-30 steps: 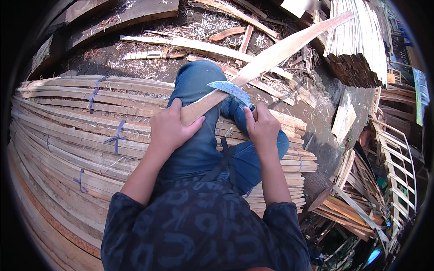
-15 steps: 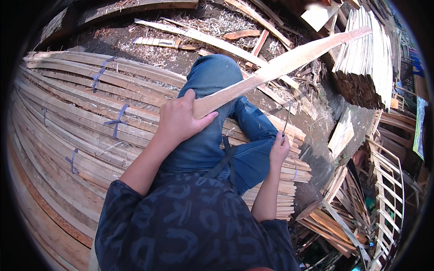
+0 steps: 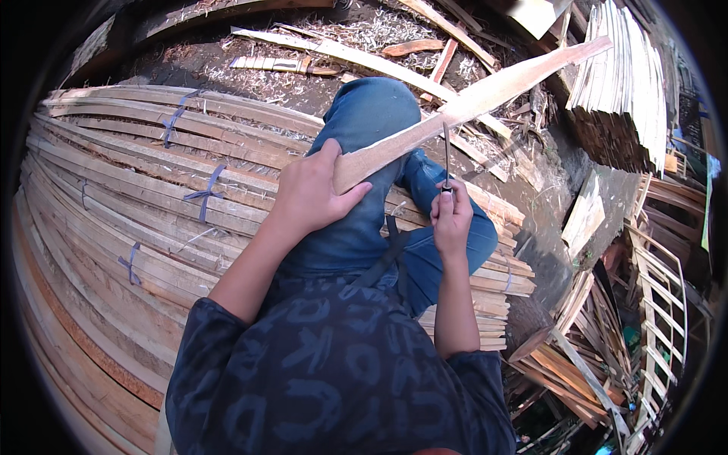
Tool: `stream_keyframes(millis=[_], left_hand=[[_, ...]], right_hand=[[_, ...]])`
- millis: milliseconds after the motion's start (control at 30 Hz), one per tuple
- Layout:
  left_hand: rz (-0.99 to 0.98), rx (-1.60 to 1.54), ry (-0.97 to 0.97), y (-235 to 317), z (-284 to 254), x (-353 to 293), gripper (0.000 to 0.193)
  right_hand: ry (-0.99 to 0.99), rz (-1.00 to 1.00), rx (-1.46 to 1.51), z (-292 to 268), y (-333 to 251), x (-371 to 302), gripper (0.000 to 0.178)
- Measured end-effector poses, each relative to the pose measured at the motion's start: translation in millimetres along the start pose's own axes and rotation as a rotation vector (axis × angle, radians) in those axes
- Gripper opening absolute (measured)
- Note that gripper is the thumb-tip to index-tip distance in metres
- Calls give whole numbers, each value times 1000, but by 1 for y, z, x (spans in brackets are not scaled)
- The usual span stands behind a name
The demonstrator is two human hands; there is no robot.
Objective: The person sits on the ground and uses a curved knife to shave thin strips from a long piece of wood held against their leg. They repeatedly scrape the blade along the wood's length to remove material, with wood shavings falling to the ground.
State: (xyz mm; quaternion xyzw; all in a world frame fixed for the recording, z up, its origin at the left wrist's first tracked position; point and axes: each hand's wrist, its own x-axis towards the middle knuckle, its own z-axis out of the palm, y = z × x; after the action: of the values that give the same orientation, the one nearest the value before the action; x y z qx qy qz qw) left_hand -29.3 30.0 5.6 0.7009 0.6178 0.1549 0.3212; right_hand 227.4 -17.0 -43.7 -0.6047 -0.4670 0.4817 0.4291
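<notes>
My left hand (image 3: 315, 189) is closed around the near end of a long wooden board (image 3: 485, 97), thumb along one side. The board slants up to the right across my bent leg (image 3: 371, 114), and its narrower far end overlaps the stack of thin boards in view. My right hand (image 3: 453, 216) grips a knife (image 3: 447, 155) by its short handle. The slim blade points away from me, its tip close to the lower edge of the board; whether it touches, I cannot tell. Much of the handle is hidden in my fingers.
Bundles of long wooden slats (image 3: 152, 205), tied with blue strips (image 3: 205, 195), lie beneath and left of me. Upright thin boards (image 3: 618, 91) stand at the far right. Shavings (image 3: 356, 45) and offcuts cover the ground ahead. A ladder-like wooden frame (image 3: 656, 318) leans at right.
My right hand has moved left and a little away from me, bringing the knife in beside the board. The left hand keeps its hold, and the view has shifted slightly.
</notes>
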Motion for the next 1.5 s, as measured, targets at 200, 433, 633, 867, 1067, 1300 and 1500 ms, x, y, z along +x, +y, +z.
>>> stream_keyframes(millis=[200,433,633,867,1067,1300,1500], left_hand=[[57,-66,79,-5,5,-10,49],[-62,-45,122,12,8,-19,45],[-39,-67,199,12,15,-20,44],[-1,-106,229,3,23,-17,44],[41,-63,267,-2,27,-17,45],[19,-85,204,-2,27,-13,45],[-20,-137,160,1,23,-11,45]], right_hand=[[-42,-22,-208,9,4,-25,16],[-49,-7,-389,15,-19,-34,13],[-101,-65,-585,23,-32,-31,16],[-88,-118,-647,30,-25,-27,25],[-49,-170,-807,38,-30,-22,30],[52,-320,-940,27,-10,-7,37],[112,-417,-980,18,1,5,40]])
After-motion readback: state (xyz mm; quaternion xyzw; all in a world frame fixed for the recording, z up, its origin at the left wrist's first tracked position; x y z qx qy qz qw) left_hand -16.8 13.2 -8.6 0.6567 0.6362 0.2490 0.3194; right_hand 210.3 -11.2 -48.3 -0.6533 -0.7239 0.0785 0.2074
